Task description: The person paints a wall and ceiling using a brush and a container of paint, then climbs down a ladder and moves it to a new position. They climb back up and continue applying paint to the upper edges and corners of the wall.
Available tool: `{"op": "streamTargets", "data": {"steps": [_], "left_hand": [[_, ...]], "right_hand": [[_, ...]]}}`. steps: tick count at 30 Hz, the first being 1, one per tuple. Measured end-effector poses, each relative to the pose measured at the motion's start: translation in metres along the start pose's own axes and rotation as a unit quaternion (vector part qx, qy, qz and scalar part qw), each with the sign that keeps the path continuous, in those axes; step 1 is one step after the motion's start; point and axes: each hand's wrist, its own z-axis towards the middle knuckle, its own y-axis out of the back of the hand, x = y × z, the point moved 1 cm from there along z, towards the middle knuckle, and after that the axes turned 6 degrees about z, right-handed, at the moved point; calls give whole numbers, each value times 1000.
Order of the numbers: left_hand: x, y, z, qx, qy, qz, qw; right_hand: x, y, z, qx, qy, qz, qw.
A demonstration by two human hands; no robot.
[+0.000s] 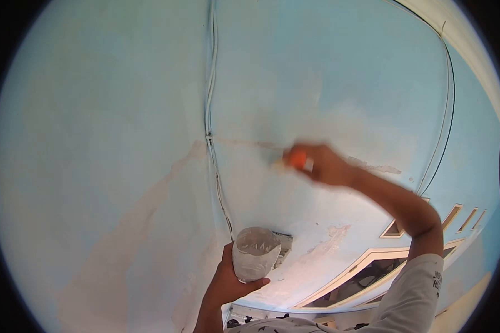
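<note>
My left hand (230, 280) is wrapped round a translucent, greyish-white plastic container (255, 266) with an uneven, cut-looking rim. Some pale stuff lies inside it, its kind hard to make out. Higher up, my right hand (319, 164) is closed on a paintbrush (298, 160) with an orange handle. Motion smears the brush, and its pale tip points left at the wall; whether it touches cannot be told. Behind both hands stands the light blue wall (122, 100), with whitish patches and peeling paint around the brush.
Pale cables (212, 83) run down the wall left of my right hand. Behind the container is a grey, rough-edged recess or box (283, 247). A framed window (366, 272) and small vents (453, 216) sit at the lower right. A dark cable (451, 94) hangs on the right.
</note>
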Motion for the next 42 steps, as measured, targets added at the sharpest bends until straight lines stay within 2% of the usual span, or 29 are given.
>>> {"op": "streamTargets", "data": {"steps": [1, 2, 3, 5, 6, 8, 9, 10, 12, 16, 19, 20, 21, 22, 23, 24, 27, 28, 30, 32, 34, 36, 38, 42], "left_hand": [[-6, 0, 0, 5, 5, -1, 1000], [-16, 1, 1, 3, 13, 9, 1000], [-22, 3, 3, 1, 20, 19, 1000], [-17, 1, 7, 1, 7, 8, 1000], [-15, 0, 7, 2, -5, -6, 1000], [-17, -1, 6, 8, 4, -4, 1000], [-18, -2, 5, 13, 12, -3, 1000], [-16, -3, 3, 14, 12, -1, 1000], [-11, -1, -1, 21, 2, 14, 1000], [-12, 5, -4, 13, -23, 0, 1000], [-16, 6, -4, 17, -7, -17, 1000], [-15, 6, -6, 18, -14, -8, 1000], [-13, 6, -8, 20, -20, 1, 1000], [-11, 6, -10, 29, -18, 3, 999], [-9, 5, -11, 30, -21, 3, 999], [-6, 4, -9, 32, -25, 0, 999], [1, -6, -6, 51, -33, -15, 998], [3, -10, -4, 57, -29, -15, 998], [7, -19, 0, 88, -45, -26, 995], [13, -28, 3, 109, -52, -30, 992], [20, -38, 7, 128, -55, -35, 990], [24, -48, 7, 151, -77, 8, 985], [28, -57, 8, 168, -78, -2, 983], [34, -74, 2, 190, -64, -20, 979]], "right_hand": [[1, 31, 20, -47, -5, -49, 998], [-7, 63, 39, -129, 46, -95, 986], [-8, 96, 57, -168, 35, -97, 980], [15, 127, 77, -262, 173, -241, 918], [14, 125, 78, -262, 172, -239, 919], [19, 118, 73, -296, 257, -426, 816], [6, 101, 63, -287, 200, -448, 823], [-13, 81, 51, -232, 171, -447, 847], [-35, 22, 12, -156, 151, -472, 854], [-13, -82, -56, -49, 141, -267, 952], [-4, -109, -83, -32, 75, -133, 988], [-1, -107, -87, -33, 70, -133, 988], [1, -104, -91, -78, -8, -19, 997], [5, -101, -97, -125, -88, 96, 984], [16, -94, -103, -154, -142, 111, 971], [20, -95, -113, -157, -148, 110, 970], [38, -98, -152, -347, -247, 325, 844], [46, -101, -165, -350, -253, 325, 841], [61, -109, -195, -453, -289, 374, 756], [71, -118, -223, -470, -301, 368, 744], [84, -116, -244, -528, -309, 367, 701], [98, -103, -259, -566, -285, 324, 702], [110, -92, -274, -598, -197, 341, 698], [146, -68, -287, -606, -110, 322, 719]]}}
